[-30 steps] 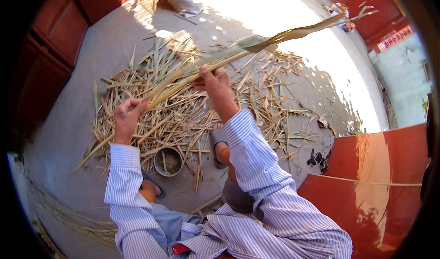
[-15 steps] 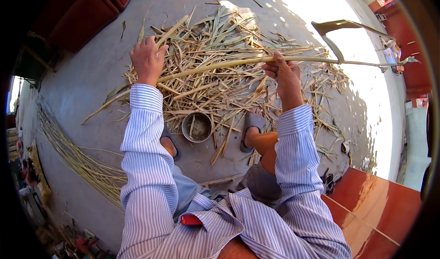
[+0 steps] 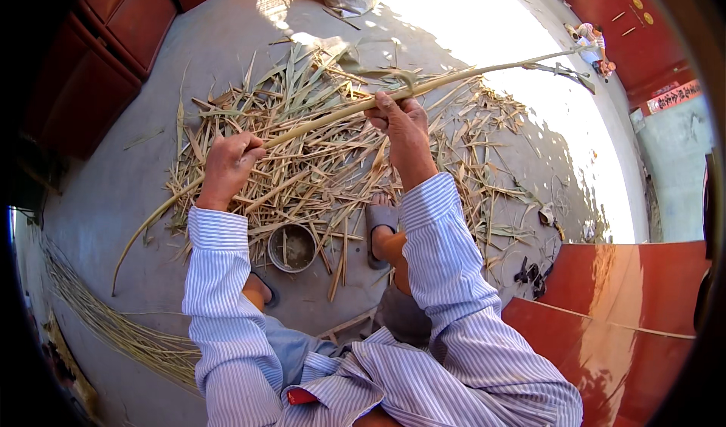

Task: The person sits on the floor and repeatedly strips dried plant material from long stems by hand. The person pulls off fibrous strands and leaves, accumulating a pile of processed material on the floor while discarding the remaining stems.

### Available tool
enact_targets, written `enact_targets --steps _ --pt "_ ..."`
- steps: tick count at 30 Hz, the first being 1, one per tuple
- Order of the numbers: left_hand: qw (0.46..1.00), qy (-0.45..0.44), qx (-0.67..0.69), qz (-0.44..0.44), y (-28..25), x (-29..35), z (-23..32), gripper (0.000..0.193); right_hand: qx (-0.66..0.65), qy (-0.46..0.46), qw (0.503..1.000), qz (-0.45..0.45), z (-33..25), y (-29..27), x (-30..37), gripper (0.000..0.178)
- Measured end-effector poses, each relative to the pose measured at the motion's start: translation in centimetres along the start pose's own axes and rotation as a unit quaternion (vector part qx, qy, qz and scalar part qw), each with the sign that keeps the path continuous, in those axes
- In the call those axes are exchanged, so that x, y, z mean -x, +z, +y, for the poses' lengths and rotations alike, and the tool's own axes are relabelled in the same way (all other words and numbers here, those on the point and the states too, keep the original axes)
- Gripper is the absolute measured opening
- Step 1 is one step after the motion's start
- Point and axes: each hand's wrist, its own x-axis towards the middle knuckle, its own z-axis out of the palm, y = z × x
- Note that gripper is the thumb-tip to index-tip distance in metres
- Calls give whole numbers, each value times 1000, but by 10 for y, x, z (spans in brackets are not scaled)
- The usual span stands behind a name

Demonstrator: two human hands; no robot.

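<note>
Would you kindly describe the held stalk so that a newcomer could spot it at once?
Start at the wide heap of dry strips on the grey floor. Above it, the left hand and right hand hold the yellowish stalk, running from lower left to upper right. It stands out as far longer than the loose pieces beneath.

Over there, the one view looks from the person's head, facing down and forward along the striped sleeves [image 3: 448,249], with left hand [image 3: 229,166] and right hand [image 3: 404,131] near beneath it, the floor [image 3: 98,227] farther off, edges bowing fisheye-fashion.
</note>
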Motion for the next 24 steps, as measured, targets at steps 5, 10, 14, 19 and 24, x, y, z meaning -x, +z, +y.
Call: enact_targets --steps 5,10,14,19,24 --pt "985 -137 36 -101 -16 10 -15 16 17 5 999 -44 -5 -9 2 24" --pt "976 -40 207 -49 40 -11 55 20 -10 18 983 -185 17 17 19 23" --pt "940 -122 316 -33 57 -17 62 15 -25 28 989 -140 16 22 22 22" --pt "925 -166 331 -85 51 -18 45 16 -8 42 995 -90 14 29 17 19" --pt "880 -214 423 -29 47 -21 41 17 -43 32 989 -139 22 22 16 16"
